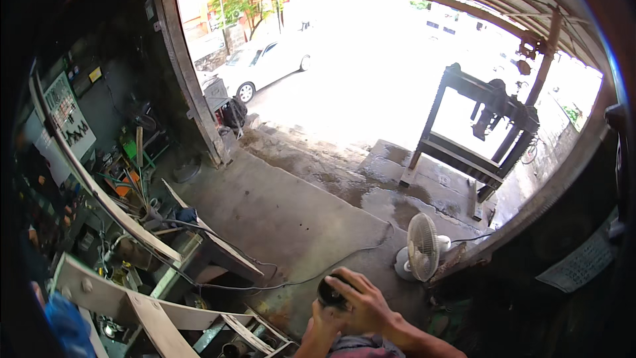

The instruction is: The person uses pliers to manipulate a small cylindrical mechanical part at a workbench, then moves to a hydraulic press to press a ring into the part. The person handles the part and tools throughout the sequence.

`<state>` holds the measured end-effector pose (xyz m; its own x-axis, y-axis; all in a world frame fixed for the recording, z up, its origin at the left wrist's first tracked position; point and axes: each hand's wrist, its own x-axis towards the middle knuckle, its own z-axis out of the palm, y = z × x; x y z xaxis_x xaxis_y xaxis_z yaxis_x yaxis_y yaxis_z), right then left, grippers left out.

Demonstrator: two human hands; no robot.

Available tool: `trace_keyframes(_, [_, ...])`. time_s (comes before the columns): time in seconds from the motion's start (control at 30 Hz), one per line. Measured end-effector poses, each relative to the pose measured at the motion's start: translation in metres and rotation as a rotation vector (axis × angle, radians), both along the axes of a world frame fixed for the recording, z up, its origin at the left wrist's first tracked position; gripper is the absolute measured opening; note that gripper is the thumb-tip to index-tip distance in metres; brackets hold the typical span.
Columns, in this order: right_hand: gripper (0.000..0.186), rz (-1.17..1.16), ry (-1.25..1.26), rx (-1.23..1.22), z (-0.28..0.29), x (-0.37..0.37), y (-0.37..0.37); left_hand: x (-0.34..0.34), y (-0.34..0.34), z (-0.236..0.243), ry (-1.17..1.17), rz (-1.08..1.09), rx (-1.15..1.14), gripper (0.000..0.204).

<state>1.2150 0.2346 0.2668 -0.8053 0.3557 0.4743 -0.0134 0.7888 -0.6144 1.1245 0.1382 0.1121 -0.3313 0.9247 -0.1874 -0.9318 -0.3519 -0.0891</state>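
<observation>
Close to my body at the lower middle, my left hand (324, 323) and my right hand (364, 303) are brought together around a small black rounded object (326, 294). Its exact kind cannot be made out, as fingers cover much of it. The left hand grips it from below. Over its top and right side curl the fingers of the right hand. A bit of grey and reddish cloth (361, 345) shows beneath my wrists.
A white standing fan (423, 246) is on the concrete floor to the right. Dark cable (301, 283) crosses the floor. Curved pale frame pieces (159, 308) and a cluttered workbench (142, 252) lie left. Outside stand a heavy press frame (464, 152) and a white car (268, 66).
</observation>
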Motion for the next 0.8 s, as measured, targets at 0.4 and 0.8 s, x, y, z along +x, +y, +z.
trace_keyframes(0.4, [0.076, 0.148, 0.079, -0.035, 0.008, -0.246, 0.157, -0.238, 0.145, 0.001, 0.028, 0.102, -0.017, 0.064])
trace_keyframes(0.8, [0.072, 0.603, 0.105, -0.049, 0.022, -0.541, 0.327, -0.471, 0.284, 0.025, 0.131, 0.491, -0.156, 0.064])
